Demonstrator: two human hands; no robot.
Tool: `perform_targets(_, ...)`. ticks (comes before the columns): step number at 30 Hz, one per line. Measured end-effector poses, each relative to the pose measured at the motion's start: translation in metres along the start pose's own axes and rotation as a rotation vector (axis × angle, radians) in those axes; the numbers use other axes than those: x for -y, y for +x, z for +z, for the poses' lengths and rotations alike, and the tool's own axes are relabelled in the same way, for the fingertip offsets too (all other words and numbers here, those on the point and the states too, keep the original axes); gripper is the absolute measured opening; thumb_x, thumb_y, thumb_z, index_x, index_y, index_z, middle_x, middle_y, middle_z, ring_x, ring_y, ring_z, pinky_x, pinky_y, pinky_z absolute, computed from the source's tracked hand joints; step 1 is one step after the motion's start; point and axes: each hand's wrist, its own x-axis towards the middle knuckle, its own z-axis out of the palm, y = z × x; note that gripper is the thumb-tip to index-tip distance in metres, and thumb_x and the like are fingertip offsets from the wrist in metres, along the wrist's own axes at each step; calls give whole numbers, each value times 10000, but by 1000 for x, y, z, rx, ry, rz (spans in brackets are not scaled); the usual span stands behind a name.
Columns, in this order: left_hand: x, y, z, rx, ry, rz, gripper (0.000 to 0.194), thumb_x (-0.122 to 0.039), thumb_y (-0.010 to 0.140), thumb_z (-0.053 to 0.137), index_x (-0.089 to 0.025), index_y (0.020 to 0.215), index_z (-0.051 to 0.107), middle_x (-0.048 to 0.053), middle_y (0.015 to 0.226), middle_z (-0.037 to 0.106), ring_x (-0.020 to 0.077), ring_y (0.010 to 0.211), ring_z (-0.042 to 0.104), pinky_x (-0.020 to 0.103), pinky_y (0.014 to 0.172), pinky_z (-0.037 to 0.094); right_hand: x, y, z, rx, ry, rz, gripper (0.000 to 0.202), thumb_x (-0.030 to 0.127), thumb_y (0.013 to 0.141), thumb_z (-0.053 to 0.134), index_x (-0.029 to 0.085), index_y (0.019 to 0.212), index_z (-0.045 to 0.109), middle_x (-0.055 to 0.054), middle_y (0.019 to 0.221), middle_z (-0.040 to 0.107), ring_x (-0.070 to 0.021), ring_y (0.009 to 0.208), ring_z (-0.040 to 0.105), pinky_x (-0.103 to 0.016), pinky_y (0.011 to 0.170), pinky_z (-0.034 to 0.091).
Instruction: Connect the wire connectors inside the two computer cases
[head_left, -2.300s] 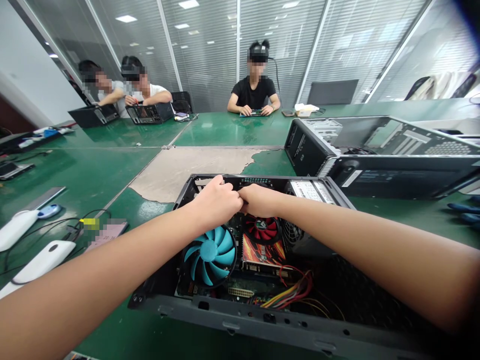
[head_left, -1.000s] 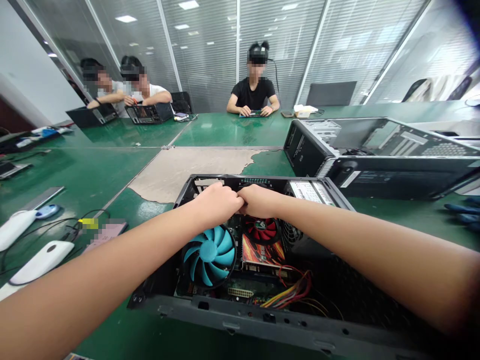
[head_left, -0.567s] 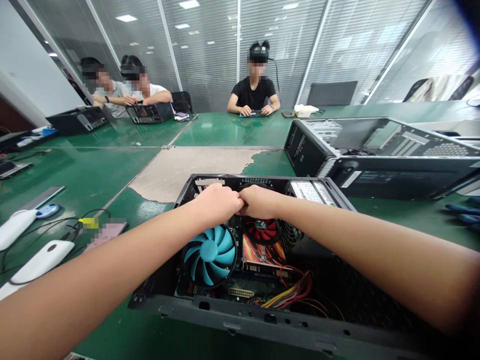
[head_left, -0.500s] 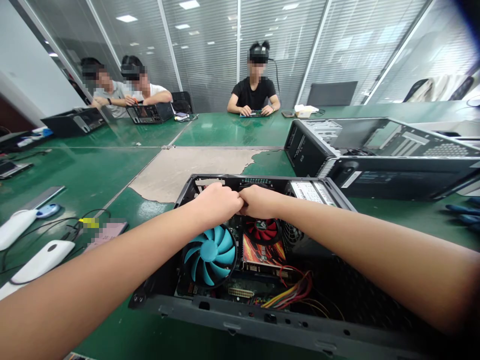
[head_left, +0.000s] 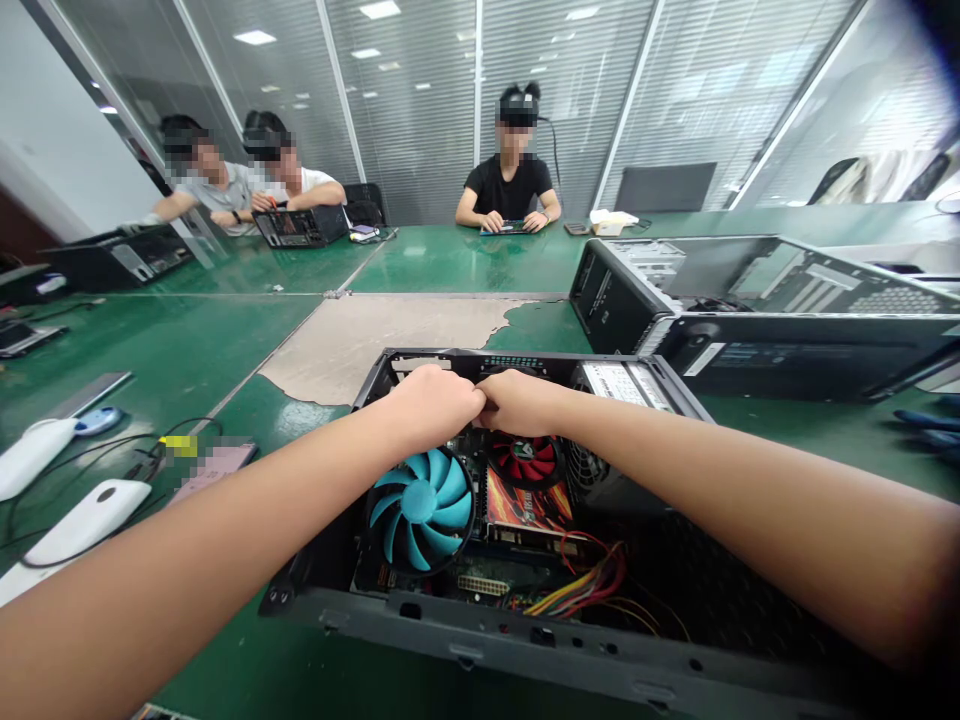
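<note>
An open black computer case (head_left: 480, 625) lies in front of me. My left hand (head_left: 439, 405) and my right hand (head_left: 517, 402) meet over its far part, fingers closed and pressed together; what they hold, if anything, is hidden. Below my left hand sits a blue cooling fan (head_left: 418, 502). A graphics card (head_left: 525, 500) with a red fan (head_left: 527, 460) lies just under my right hand. Colored cables (head_left: 585, 585) curl near a white connector (head_left: 484, 585) on the board.
Another opened case (head_left: 622, 300) stands at the right, beyond mine. White devices (head_left: 94, 515), cables and a pink phone (head_left: 217, 468) lie at the left. Dark gloves (head_left: 934, 430) rest at the right edge. Three people sit across the green table (head_left: 435, 255).
My hands have hardly moved. At the far left, a person's arm has stretched out and the black case there has shifted left.
</note>
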Motion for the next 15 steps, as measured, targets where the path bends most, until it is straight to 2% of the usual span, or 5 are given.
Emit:
perform_targets(9,1,2,0,47,-11,-34,170,-104,900,525,-141,950,683,76,859,710,192,735,695,286,588,447,3,-1,-1,28,-18,13,231,282,865,601,147,1000,730,-123,1034,754,-257,988,688,-287,758,462)
perform_targets(15,2,2,2,49,-20,-40,200,-102,908,503,-132,989,684,92,898,709,218,823,700,297,638,485,2,-1,0,23,-8,16,224,282,865,601,146,985,733,-121,1021,755,-260,980,689,-296,757,465)
